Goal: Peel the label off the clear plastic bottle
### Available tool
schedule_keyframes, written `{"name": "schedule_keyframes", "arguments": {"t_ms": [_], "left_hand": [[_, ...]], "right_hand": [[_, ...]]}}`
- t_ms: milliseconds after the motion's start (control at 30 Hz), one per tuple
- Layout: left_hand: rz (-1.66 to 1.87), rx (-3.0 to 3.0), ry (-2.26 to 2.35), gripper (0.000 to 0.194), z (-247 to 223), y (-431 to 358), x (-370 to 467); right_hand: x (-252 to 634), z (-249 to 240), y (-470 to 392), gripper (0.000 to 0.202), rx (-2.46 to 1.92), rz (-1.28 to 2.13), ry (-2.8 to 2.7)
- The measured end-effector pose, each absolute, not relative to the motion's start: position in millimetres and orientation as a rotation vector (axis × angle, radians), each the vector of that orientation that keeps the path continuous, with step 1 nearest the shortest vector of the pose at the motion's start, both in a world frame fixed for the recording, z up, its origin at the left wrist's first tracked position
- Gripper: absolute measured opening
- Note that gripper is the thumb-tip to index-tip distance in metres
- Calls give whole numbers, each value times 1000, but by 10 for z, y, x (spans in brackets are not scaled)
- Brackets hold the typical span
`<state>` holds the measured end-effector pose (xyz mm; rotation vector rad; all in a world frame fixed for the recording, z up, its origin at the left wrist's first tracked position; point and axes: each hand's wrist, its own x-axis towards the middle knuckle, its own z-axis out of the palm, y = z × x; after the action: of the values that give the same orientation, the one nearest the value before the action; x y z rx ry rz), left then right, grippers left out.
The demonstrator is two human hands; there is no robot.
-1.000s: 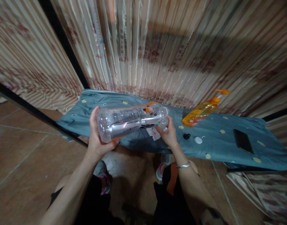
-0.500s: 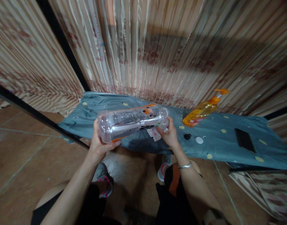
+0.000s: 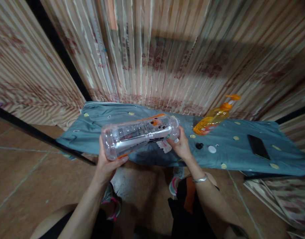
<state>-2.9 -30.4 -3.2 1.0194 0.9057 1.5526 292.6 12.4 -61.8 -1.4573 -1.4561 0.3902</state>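
Note:
A large clear plastic bottle (image 3: 140,134) with a silver, orange and black label lies nearly level between my hands, its neck to the right. My left hand (image 3: 108,162) grips the base end, the thumb along the lower side. At the neck end, my right hand (image 3: 180,143) is closed around the bottle, with a silver bangle on that wrist. A crumpled pinkish-white wrapper or tissue (image 3: 164,146) shows just below the bottle by my right fingers; whether the hand touches it I cannot tell.
On the blue-green cloth (image 3: 140,159) stand or lie an orange pump bottle (image 3: 211,120), a small black cap-like thing (image 3: 199,145), a white round lid (image 3: 212,149) and a dark phone (image 3: 258,146). Black frame poles (image 3: 60,49) slant at the left, before a striped curtain (image 3: 162,66).
The view has shifted slightly. The bottle's base end sits a little lower and further left in the picture; both hands keep their hold on it.

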Motion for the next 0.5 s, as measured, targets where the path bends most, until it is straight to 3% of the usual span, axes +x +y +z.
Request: {"name": "schedule_keyframes", "arguments": {"t_ms": [500], "left_hand": [[1523, 1073, 1054, 116, -22, -501, -45]], "right_hand": [[2939, -617, 78, 71, -1485, 393, -1481]]}}
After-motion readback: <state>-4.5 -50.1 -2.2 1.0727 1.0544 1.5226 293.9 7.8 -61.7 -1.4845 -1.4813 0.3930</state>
